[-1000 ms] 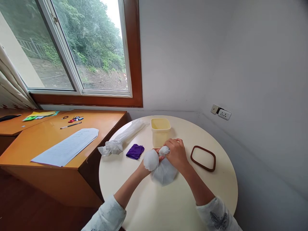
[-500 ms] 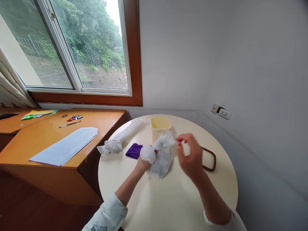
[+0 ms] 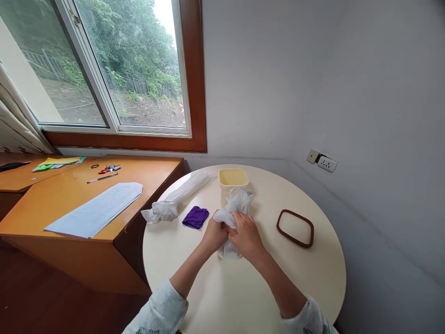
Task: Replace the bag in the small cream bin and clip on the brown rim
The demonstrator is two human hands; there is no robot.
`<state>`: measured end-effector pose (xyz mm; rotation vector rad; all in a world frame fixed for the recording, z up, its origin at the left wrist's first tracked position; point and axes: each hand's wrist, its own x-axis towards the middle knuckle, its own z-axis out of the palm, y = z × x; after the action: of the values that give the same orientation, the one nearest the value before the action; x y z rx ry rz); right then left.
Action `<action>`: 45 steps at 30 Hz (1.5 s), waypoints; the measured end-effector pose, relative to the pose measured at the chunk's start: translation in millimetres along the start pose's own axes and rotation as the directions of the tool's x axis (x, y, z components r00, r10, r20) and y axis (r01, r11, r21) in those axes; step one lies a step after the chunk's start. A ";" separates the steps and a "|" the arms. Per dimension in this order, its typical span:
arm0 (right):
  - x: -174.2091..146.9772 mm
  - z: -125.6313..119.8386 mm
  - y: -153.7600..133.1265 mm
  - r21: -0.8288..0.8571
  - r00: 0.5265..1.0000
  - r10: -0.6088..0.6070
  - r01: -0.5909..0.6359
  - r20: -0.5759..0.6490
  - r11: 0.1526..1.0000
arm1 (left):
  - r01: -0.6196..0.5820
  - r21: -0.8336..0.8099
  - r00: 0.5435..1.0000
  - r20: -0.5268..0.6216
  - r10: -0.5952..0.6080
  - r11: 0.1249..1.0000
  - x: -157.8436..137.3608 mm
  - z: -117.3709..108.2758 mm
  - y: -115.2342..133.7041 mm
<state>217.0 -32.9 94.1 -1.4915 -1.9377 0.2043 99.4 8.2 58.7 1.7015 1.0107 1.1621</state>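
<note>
Bunched between my two hands is a white plastic bag (image 3: 239, 200), its crumpled ends sticking out above and below the fingers. My left hand (image 3: 216, 234) is closed around the gathered middle of the bag. Pressed in from the other side, my right hand (image 3: 247, 235) has its fingers curled over the same bunch; the fingertips are partly hidden. Just behind the bag stands a pale yellow bin (image 3: 233, 178), upright with its mouth uncovered. A folded purple cloth (image 3: 195, 217) lies left of my left hand.
A brown rounded frame (image 3: 295, 241) lies at the right of the round table (image 3: 243, 297). A roll of clear plastic bags (image 3: 187, 191) rests at its left edge. The orange desk (image 3: 132, 218) on the left holds papers (image 3: 97, 208), a pen (image 3: 102, 178) and keys (image 3: 109, 170).
My right hand has moved left from beside the bag and closed on it next to my left hand. The rounded end of the bag now lies folded across between the hands.
</note>
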 end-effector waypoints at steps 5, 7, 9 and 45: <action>0.3 1.1 9.5 0.089 0.997 0.054 -0.049 -0.059 0.995 | -0.110 0.177 0.992 -0.037 0.118 0.978 -4.0 1.5 13.5; 0.7 1.7 12.2 0.146 0.993 0.091 -0.080 -0.074 0.986 | -0.133 0.237 0.989 -0.037 0.146 0.962 -5.6 1.3 17.4; 1.9 2.1 15.1 0.201 0.988 0.134 -0.116 -0.081 0.973 | -0.154 0.292 0.984 -0.038 0.172 0.944 -7.2 0.4 19.9; -5.8 -8.8 26.4 0.703 0.982 0.183 -0.154 0.035 0.694 | 0.001 -0.305 0.953 0.288 0.091 0.952 9.8 -5.3 26.6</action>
<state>243.9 -31.7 85.1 -1.1150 -1.4184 0.8931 101.1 9.2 87.5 1.5983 0.5761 0.9911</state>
